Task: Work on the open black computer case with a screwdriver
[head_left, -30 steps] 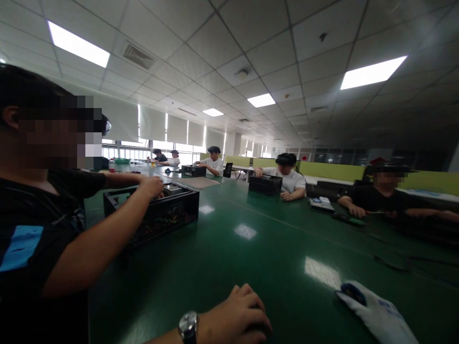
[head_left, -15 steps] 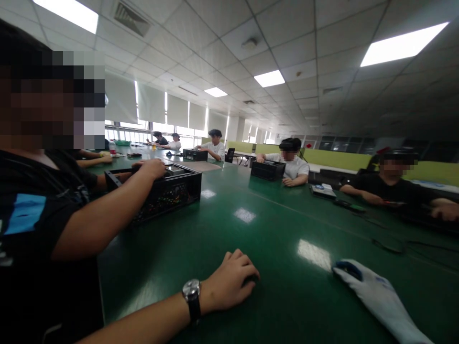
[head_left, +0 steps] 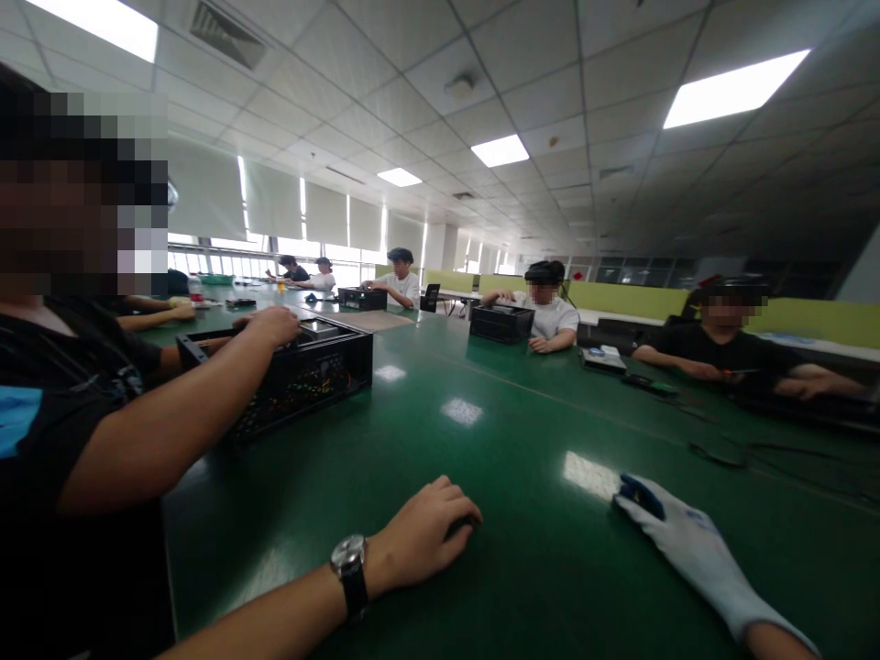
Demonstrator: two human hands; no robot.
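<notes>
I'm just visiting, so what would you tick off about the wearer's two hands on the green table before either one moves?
1. Left hand resting on the green table, fingers curled: ok.
2. Whether the left hand covers something: cannot tell, only a dark patch shows under the fingers.
3. Right hand in a white glove, lying flat and holding nothing: ok.
4. Wristwatch on the left wrist, strap fastened: ok.
5. Bare table between the two hands: ok.
6. Neighbour's hand on the black computer case, apart from both of the wearer's hands: ok.
</notes>
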